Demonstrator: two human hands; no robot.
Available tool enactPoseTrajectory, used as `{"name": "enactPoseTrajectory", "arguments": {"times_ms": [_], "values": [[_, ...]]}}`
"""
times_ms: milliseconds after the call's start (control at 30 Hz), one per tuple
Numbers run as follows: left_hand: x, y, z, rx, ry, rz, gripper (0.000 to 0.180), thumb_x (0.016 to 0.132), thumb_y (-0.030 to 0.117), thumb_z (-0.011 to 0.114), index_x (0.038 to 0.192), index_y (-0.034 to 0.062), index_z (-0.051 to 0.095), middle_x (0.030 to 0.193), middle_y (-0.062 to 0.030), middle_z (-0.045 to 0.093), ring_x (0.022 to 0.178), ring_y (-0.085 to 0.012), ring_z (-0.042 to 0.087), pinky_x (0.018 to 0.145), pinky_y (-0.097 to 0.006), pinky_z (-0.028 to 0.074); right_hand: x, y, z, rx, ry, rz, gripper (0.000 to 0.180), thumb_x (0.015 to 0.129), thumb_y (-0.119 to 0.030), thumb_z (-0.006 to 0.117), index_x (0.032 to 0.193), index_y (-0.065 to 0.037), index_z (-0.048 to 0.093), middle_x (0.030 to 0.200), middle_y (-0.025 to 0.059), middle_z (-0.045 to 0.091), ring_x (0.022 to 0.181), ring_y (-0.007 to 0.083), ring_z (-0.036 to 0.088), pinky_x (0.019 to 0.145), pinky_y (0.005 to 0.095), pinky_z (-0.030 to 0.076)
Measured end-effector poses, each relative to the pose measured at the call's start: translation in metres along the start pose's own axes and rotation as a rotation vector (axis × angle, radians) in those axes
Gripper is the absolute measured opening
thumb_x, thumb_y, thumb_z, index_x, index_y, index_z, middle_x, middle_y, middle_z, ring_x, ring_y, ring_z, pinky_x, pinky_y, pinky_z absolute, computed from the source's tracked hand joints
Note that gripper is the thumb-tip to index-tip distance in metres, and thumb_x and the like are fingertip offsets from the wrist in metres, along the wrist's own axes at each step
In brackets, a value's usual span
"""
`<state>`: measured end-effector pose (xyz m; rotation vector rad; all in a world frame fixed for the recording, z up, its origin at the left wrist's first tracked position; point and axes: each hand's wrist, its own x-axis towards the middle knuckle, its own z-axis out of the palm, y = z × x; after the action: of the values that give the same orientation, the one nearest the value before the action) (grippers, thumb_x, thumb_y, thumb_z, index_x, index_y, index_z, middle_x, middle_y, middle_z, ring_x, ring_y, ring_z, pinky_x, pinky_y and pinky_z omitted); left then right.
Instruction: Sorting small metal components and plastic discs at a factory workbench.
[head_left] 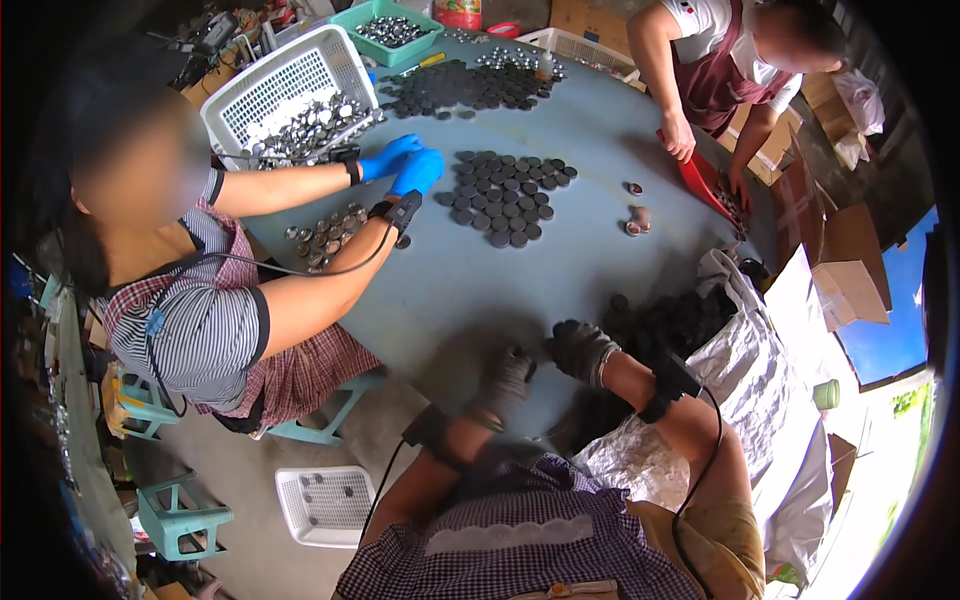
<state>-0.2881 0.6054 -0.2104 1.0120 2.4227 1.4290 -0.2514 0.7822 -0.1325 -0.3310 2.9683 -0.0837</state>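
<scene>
My left hand (508, 382), in a grey glove, hangs over the near edge of the blue-grey table (440, 310). Its fingers are dark and smeared, so their pose and any contents do not show. My right hand (582, 354), also gloved, is just to its right with the fingers curled in; whatever they may hold is hidden. Beside the right hand lies a heap of black round caps (675, 322), partly on a white woven sack (700, 385). Farther up the table, a flat cluster of black round discs (500, 200) sits in front of a co-worker's blue-gloved hands (415, 170).
A white basket (345, 75) of shiny metal pieces and a green tray (390, 57) stand at the far left. Another co-worker at the far right holds a red scoop (695, 180). On the floor are a white crate (325, 507) and a green stool (180, 520).
</scene>
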Motion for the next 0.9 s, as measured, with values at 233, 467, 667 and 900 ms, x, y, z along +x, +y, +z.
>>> {"name": "enactPoseTrajectory", "arguments": {"times_ms": [233,467,667,900], "values": [[0.019,0.047,-0.031,-0.046,-0.467,0.286,0.026,0.072,0.017,0.07,0.093,0.0048,0.061,0.095,-0.0149,0.06,0.091,-0.0319,0.057,0.083,-0.043,0.045,0.02,0.046,-0.037,0.09,-0.541,-0.212,0.032,0.079,-0.027,0.059,0.105,-0.009,0.063,0.104,0.0149,0.063,0.097,0.0331,0.061,0.082,0.0424,0.049],[0.149,-0.035,-0.039,0.141,0.299,0.125,0.036,0.071,0.007,0.066,0.105,0.0007,0.057,0.099,-0.0179,0.058,0.093,-0.0363,0.056,0.084,-0.043,0.046,0.143,0.09,-0.008,0.183,0.231,0.211,0.041,0.076,-0.028,0.063,0.111,-0.007,0.059,0.112,0.0192,0.056,0.101,0.0362,0.055,0.087,0.0439,0.045],[0.217,-0.06,-0.027,0.465,0.173,0.017,0.03,0.075,0.013,0.061,0.104,0.0049,0.059,0.11,-0.0184,0.057,0.105,-0.037,0.054,0.09,-0.044,0.044,0.184,0.08,-0.018,0.381,0.33,0.072,0.041,0.078,-0.009,0.058,0.119,-0.013,0.053,0.113,0.0203,0.056,0.11,0.0358,0.053,0.089,0.0423,0.046],[0.179,-0.076,-0.009,-0.057,-0.008,-0.241,0.031,0.076,0.018,0.063,0.104,0.006,0.059,0.117,-0.0164,0.055,0.106,-0.035,0.056,0.089,-0.044,0.046,0.145,0.091,0.008,0.272,-0.089,0.322,0.029,0.079,-0.011,0.058,0.108,-0.008,0.057,0.104,0.0192,0.061,0.102,0.0365,0.057,0.085,0.0429,0.048]]}}
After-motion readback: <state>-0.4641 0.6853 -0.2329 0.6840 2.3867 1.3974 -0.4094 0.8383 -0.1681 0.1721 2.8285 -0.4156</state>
